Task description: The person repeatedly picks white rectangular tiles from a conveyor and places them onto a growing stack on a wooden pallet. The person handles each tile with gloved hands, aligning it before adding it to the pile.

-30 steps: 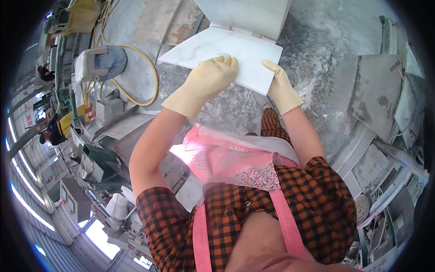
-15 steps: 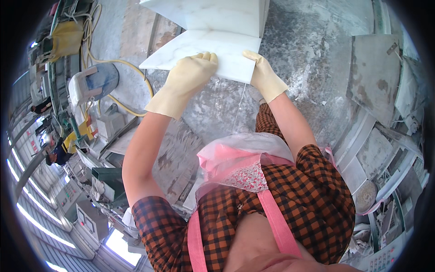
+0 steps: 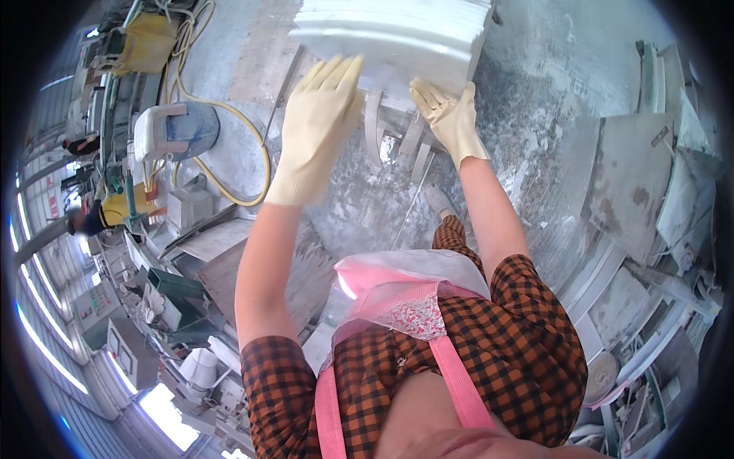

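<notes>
A stack of white stone slabs (image 3: 394,21) stands at the top of the view, its thin edges lined up side by side. Its near face is smeared by motion. My left hand (image 3: 325,107), in a cream rubber glove, is open with the fingers stretched toward the left part of that face. To the right, my right hand (image 3: 446,115) wears a matching glove. Its fingers are spread and the thumb points up, close to the stack's lower right corner. Neither hand grips anything; whether the fingertips touch the stone, I cannot tell.
Below the stack are pale strips of a stand (image 3: 419,145) on the wet grey floor. At left lie a yellow hose (image 3: 254,145) and a blue-and-white tub (image 3: 187,131). A stained board (image 3: 631,180) leans at right. Another person in yellow (image 3: 126,210) is far left.
Both hands held a white marble slab by its near edge; they have let it go and opened. The stack now shows its row of edges, and the view has shifted.
</notes>
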A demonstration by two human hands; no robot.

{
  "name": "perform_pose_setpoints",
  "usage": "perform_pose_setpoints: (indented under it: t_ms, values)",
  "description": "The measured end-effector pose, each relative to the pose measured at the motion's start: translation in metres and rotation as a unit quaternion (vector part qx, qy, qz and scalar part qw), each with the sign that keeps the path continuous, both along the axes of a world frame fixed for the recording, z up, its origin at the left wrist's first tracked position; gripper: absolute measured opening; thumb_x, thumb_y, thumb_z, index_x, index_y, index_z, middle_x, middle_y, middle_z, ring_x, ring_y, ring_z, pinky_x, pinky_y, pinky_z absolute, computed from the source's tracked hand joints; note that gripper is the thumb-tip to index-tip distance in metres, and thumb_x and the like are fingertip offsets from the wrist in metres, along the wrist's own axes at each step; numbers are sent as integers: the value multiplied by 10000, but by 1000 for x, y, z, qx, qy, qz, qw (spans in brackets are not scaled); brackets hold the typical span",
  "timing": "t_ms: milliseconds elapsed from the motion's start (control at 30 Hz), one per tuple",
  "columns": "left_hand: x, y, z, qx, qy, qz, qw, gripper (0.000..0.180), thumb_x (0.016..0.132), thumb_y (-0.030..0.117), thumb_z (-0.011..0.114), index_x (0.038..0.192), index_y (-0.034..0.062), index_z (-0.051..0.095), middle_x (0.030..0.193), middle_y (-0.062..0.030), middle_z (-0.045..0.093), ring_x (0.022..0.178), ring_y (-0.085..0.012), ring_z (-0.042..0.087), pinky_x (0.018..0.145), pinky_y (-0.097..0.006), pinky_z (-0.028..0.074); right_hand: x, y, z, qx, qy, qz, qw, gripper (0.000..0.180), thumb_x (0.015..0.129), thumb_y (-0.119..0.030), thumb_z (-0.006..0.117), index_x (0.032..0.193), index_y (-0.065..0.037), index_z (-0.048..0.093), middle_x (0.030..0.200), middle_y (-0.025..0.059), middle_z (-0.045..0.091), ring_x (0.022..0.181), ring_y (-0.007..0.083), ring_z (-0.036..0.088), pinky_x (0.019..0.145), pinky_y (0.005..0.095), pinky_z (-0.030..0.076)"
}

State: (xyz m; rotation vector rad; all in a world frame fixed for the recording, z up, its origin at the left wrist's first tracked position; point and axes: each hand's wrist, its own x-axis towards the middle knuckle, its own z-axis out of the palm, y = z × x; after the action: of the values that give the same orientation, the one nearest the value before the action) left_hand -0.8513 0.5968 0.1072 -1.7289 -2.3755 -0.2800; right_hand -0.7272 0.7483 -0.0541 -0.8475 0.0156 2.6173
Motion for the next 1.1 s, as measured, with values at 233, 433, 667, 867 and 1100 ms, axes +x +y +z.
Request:
perform_pose_setpoints:
  t_ms: [233, 433, 667, 867, 1100]
  values:
    - [62, -286, -118, -71, -225, 414, 879, 432, 855, 204, 619, 1260, 62, 564, 1052, -191, 660, 940, -359, 641, 822, -412, 502, 30, 11, -32, 172, -61, 89, 979, 810, 998, -548, 118, 1325, 156, 346, 1320, 311, 475, 1210, 385, 512, 1045, 426, 445]
    - [323, -516, -116, -163, -323, 681, 637, 331, 853, 254, 537, 1003, -17, 654, 976, -159, 683, 882, -301, 645, 772, -421, 486, 109, 85, -105, 39, -81, -162, 983, 702, 1014, -497, 184, 1348, 80, 406, 1404, 263, 425, 1308, 349, 430, 1092, 445, 362]
    - [438, -532, -116, -74, -367, 786, 493, 350, 799, 278, 549, 906, -29, 678, 840, -162, 692, 797, -280, 648, 715, -412, 487, 0, 153, -143, 106, -197, -107, 969, 553, 941, -298, 339, 1382, 31, 398, 1429, 213, 425, 1319, 312, 425, 1097, 408, 335]
    - [419, -532, -114, 33, -308, 822, 478, 315, 849, 275, 516, 962, 24, 668, 856, -186, 669, 793, -306, 618, 737, -413, 487, 8, 137, -135, 574, -459, 155, 660, 575, 851, -105, 435, 1407, 24, 366, 1446, 194, 412, 1329, 288, 417, 1114, 375, 317]
    - [454, -585, -103, 14, -152, 869, 471, 412, 892, 343, 509, 1162, 60, 638, 1192, -189, 619, 1123, -365, 568, 957, -445, 441, 108, 6, -147, 428, -330, 240, 806, 562, 946, -214, 473, 1437, 18, 328, 1476, 184, 379, 1372, 298, 359, 1150, 392, 247]
